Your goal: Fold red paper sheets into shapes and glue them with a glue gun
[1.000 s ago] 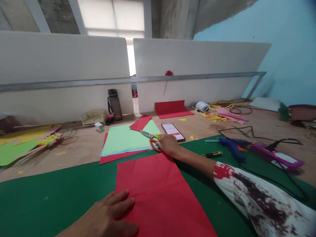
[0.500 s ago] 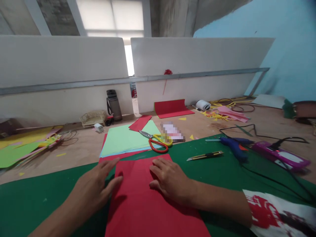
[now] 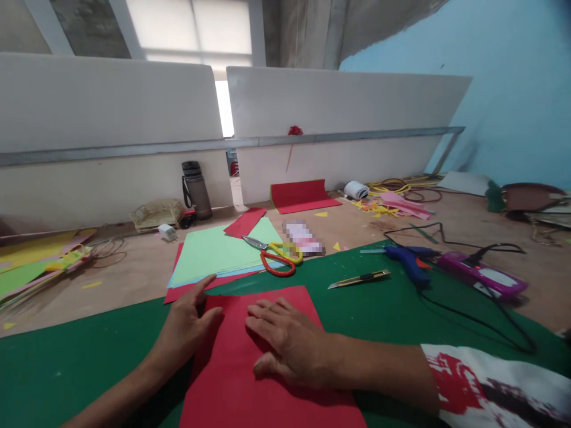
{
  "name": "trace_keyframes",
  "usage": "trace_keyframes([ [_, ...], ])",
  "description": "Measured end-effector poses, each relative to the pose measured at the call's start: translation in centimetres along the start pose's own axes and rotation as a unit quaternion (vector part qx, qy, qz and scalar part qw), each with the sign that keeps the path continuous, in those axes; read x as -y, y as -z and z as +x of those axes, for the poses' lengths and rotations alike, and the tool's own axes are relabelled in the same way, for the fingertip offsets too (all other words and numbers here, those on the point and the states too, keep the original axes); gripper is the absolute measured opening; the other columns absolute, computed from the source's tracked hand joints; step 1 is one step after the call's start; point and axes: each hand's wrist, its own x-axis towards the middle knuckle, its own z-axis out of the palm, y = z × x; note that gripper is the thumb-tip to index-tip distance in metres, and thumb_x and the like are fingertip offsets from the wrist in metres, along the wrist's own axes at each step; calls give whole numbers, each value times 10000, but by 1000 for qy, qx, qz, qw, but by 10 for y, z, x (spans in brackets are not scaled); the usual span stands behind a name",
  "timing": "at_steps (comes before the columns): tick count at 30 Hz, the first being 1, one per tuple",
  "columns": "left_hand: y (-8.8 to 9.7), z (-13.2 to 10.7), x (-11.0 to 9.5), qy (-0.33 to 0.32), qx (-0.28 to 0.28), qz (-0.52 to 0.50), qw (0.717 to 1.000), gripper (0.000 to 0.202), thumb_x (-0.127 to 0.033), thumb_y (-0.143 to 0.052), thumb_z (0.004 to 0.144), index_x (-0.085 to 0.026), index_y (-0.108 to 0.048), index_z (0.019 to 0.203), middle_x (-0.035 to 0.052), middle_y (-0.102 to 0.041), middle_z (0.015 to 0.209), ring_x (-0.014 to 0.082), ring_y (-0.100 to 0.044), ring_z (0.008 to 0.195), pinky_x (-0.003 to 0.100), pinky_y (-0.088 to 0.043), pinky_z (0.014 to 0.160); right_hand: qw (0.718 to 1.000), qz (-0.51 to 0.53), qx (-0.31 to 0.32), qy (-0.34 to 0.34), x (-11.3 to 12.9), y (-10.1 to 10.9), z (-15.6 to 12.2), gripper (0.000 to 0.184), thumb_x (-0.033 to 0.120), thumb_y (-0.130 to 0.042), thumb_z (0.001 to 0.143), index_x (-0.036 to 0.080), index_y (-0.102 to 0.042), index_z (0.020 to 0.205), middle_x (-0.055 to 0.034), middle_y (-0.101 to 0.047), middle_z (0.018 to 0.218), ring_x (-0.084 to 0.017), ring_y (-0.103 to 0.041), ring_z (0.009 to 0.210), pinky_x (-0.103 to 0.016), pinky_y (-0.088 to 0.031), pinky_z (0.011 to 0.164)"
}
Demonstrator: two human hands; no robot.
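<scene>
A sheet of red paper (image 3: 267, 398) lies on the green mat (image 3: 111, 339) right in front of me, its near end cut off by the bottom of the view. My right hand (image 3: 288, 342) rests flat on the sheet with its fingers stretched toward the left. At the sheet's left edge is my left hand (image 3: 190, 318), thumb and fingers apart, the thumb over the red paper near its far left corner. Beyond the sheet, scissors (image 3: 279, 258) with red and yellow handles lie partly on a stack of light green paper (image 3: 214, 252).
To the right lie a utility knife (image 3: 359, 279), a blue glue gun (image 3: 410, 264) and a purple power strip (image 3: 484, 276) with black cords. A blurred-out flat object (image 3: 303, 239) is by the scissors. Further back stand a bottle (image 3: 197, 190) and folded red paper (image 3: 303, 196).
My right hand has slid left and slightly nearer across the red paper. My left hand stays by the sheet's left edge. The whole view has shifted a little.
</scene>
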Motion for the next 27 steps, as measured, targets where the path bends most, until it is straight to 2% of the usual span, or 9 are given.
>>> trace_keyframes([
  [6, -5, 2, 9, -19, -14, 46, 999, 589, -413, -474, 775, -85, -507, 1263, -56, -452, 577, 149, -475, 532, 240, -389, 507, 995, 71, 71, 4, 1, 4, 2, 711, 578, -492, 846, 154, -372, 1403, -154, -279, 1502, -302, -176, 1398, -523, -142, 1117],
  [12, -9, -2, 25, -56, 1, 106, 993, 537, -402, -416, 852, -116, -475, 1302, -36, -522, 616, 166, -529, 563, 259, -415, 569, 993, 74, 88, 18, -3, 6, -1, 736, 582, -449, 866, 137, -315, 1436, -154, -221, 1516, -289, -138, 1408, -502, -79, 1131],
  [19, -8, -2, 18, -46, 28, 149, 987, 519, -365, -395, 858, -117, -480, 1306, 16, -617, 708, 195, -592, 654, 273, -418, 612, 993, 78, 92, 18, -3, 7, 0, 719, 558, -464, 870, 144, -312, 1438, -156, -214, 1518, -283, -136, 1409, -495, -87, 1131],
  [21, -8, -2, 16, -43, 31, 153, 987, 521, -362, -391, 859, -113, -475, 1310, 17, -621, 700, 198, -598, 655, 272, -418, 607, 994, 66, 85, 21, -1, 6, 1, 703, 548, -464, 874, 131, -335, 1425, -163, -232, 1513, -293, -158, 1403, -501, -109, 1124],
  [23, -7, -1, 16, -38, 35, 153, 987, 519, -356, -390, 858, -123, -471, 1314, 21, -640, 718, 204, -610, 669, 278, -427, 621, 996, 47, 67, 28, 1, 3, 3, 623, 514, -487, 877, 151, -410, 1377, -151, -318, 1487, -284, -250, 1374, -484, -173, 1107],
  [25, -7, -1, 17, -37, 36, 149, 987, 517, -355, -395, 852, -134, -476, 1312, 46, -678, 813, 216, -631, 729, 291, -443, 664, 999, 19, 20, 26, -2, 2, 7, 507, 446, -526, 876, 170, -488, 1300, -129, -454, 1405, -248, -380, 1296, -430, -259, 1066],
  [27, -7, -1, 17, -38, 40, 146, 988, 523, -353, -395, 847, -139, -475, 1318, 70, -696, 914, 231, -643, 795, 305, -452, 703, 998, -27, -53, 6, -13, 6, 11, 433, 355, -541, 875, 169, -504, 1264, -119, -539, 1311, -222, -446, 1223, -393, -293, 1028],
])
